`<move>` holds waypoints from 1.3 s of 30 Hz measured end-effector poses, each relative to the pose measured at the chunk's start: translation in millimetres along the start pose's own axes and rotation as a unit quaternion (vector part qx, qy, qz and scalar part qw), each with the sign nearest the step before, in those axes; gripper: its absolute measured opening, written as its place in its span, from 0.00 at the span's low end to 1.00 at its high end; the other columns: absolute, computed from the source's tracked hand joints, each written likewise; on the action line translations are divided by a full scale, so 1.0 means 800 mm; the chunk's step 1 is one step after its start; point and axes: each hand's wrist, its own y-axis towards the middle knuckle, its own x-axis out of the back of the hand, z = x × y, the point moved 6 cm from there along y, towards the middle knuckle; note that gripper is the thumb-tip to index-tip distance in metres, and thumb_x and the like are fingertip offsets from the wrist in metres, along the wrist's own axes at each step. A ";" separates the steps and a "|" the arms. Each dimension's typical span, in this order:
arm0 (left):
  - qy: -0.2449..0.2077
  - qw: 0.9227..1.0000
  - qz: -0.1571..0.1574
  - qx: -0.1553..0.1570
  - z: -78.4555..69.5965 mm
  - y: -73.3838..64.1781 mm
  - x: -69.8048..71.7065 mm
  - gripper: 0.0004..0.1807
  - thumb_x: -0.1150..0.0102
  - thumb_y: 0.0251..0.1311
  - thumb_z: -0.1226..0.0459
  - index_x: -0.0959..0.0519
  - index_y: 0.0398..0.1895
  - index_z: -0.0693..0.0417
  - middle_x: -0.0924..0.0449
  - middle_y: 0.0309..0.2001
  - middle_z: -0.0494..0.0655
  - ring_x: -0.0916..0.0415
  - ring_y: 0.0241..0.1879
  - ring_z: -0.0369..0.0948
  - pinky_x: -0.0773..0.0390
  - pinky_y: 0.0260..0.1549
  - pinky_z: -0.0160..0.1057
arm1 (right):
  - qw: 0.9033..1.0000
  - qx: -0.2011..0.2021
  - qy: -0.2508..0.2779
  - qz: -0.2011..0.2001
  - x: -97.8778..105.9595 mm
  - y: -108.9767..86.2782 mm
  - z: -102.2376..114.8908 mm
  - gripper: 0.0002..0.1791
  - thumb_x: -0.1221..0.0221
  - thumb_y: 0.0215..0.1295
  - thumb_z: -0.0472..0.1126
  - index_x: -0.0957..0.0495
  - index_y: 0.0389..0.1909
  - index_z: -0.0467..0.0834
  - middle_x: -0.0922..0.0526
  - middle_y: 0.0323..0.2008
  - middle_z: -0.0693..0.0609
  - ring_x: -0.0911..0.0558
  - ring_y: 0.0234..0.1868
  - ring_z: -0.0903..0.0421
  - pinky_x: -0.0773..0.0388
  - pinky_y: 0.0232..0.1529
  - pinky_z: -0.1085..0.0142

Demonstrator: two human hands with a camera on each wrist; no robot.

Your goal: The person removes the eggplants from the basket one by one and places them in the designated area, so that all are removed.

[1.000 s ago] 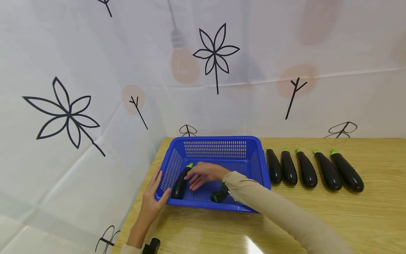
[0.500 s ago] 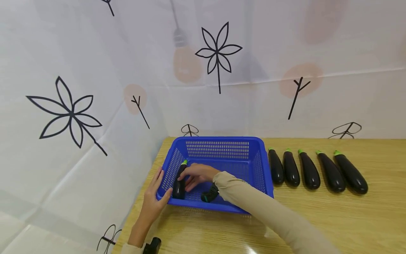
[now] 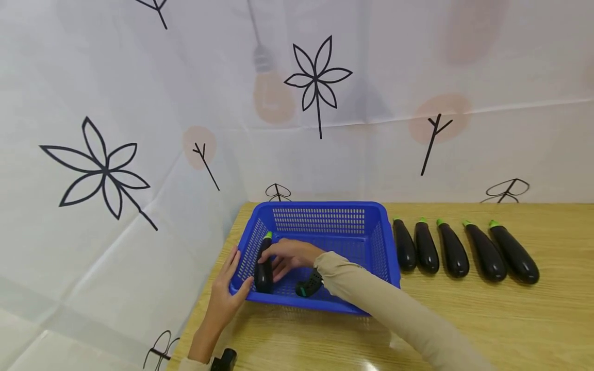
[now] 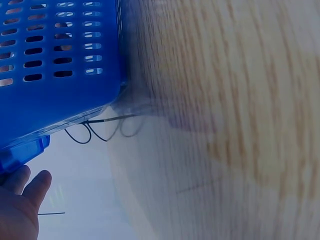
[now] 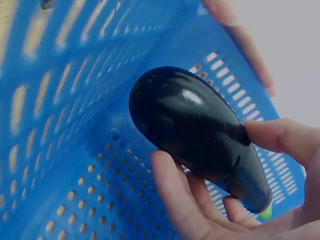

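My right hand [image 3: 289, 255] reaches into the blue plastic basket [image 3: 325, 306] and holds a dark eggplant [image 3: 264, 275] at the left end. In the right wrist view, the thumb lies on one side of this eggplant [image 5: 185, 120] and the fingers on the other. Its green stem end [image 5: 266, 212] points back toward the palm. My left hand [image 3: 223, 296] rests at the basket's front left corner, its thumb at the front rim and its straight fingers along the left side. In the left wrist view, two fingertips of that hand [image 4: 20, 207] show just below the blue rim.
Several eggplants [image 3: 449, 250] lie side by side on the wooden table [image 3: 557, 299], right of the basket, green ends toward the back. A printed white cloth [image 3: 371, 154] hangs behind and at the left.
My right hand has moved slightly left and taken hold of the eggplant, which now lies straighter, front to back. The left hand stays at the basket corner.
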 end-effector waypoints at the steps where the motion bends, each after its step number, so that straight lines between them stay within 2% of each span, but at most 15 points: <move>1: -0.001 1.000 -0.001 0.002 0.000 0.000 0.000 0.37 0.39 0.58 0.65 0.41 0.70 0.62 0.46 0.71 0.54 0.44 0.67 0.55 0.48 0.60 0.23 | 1.000 0.005 -0.004 -0.001 0.001 -0.003 0.002 0.17 0.36 0.51 0.37 0.24 0.41 0.31 0.19 0.33 0.32 0.16 0.28 0.42 0.19 0.34 0.52; 6: -0.001 1.000 -0.005 0.009 0.004 0.000 0.006 0.37 0.39 0.58 0.64 0.41 0.70 0.61 0.47 0.72 0.49 0.45 0.68 0.53 0.49 0.60 0.22 | 1.000 0.027 -0.013 -0.001 0.007 -0.020 0.015 0.18 0.36 0.50 0.38 0.23 0.42 0.32 0.19 0.35 0.33 0.17 0.29 0.42 0.19 0.33 0.51; 16: 0.009 1.000 -0.007 0.000 0.000 0.003 0.009 0.37 0.39 0.57 0.66 0.41 0.70 0.61 0.46 0.71 0.51 0.44 0.67 0.56 0.48 0.59 0.22 | 0.997 0.066 -0.032 0.013 0.026 -0.067 0.034 0.13 0.39 0.52 0.36 0.23 0.37 0.33 0.19 0.34 0.37 0.19 0.28 0.46 0.19 0.33 0.51; 21: 0.006 1.000 -0.010 -0.013 0.001 0.000 0.008 0.37 0.38 0.56 0.67 0.40 0.70 0.63 0.45 0.71 0.53 0.44 0.67 0.57 0.49 0.60 0.21 | 0.997 0.074 -0.036 0.012 0.037 -0.089 0.035 0.16 0.39 0.53 0.36 0.26 0.41 0.32 0.21 0.35 0.38 0.19 0.30 0.46 0.19 0.34 0.50; 26: 0.003 1.000 0.001 -0.003 0.003 -0.001 0.007 0.38 0.39 0.58 0.66 0.42 0.71 0.61 0.47 0.72 0.51 0.46 0.68 0.56 0.49 0.59 0.22 | 0.997 0.075 -0.033 0.009 0.047 -0.108 0.033 0.22 0.38 0.54 0.35 0.31 0.48 0.32 0.22 0.36 0.37 0.19 0.31 0.46 0.19 0.33 0.51; 31: -0.006 1.000 -0.003 -0.001 0.001 -0.001 0.005 0.38 0.39 0.56 0.69 0.41 0.70 0.61 0.47 0.72 0.51 0.46 0.68 0.56 0.48 0.58 0.20 | 0.997 0.072 -0.034 -0.003 0.058 -0.125 0.030 0.28 0.37 0.54 0.36 0.36 0.53 0.32 0.24 0.39 0.36 0.20 0.32 0.45 0.19 0.33 0.52; 35: -0.009 1.000 -0.011 -0.003 -0.007 0.000 0.003 0.38 0.38 0.53 0.73 0.40 0.69 0.66 0.46 0.70 0.56 0.45 0.66 0.59 0.48 0.56 0.18 | 0.997 0.067 -0.034 -0.012 0.066 -0.137 0.026 0.28 0.37 0.54 0.36 0.36 0.54 0.33 0.25 0.41 0.35 0.20 0.32 0.45 0.19 0.32 0.52; 39: -0.017 1.000 -0.014 -0.004 -0.033 0.003 0.007 0.37 0.40 0.51 0.75 0.40 0.66 0.72 0.45 0.69 0.63 0.44 0.64 0.64 0.48 0.55 0.17 | 0.997 0.067 -0.038 -0.013 0.073 -0.148 0.022 0.28 0.36 0.54 0.37 0.35 0.53 0.33 0.25 0.42 0.36 0.20 0.33 0.45 0.19 0.32 0.52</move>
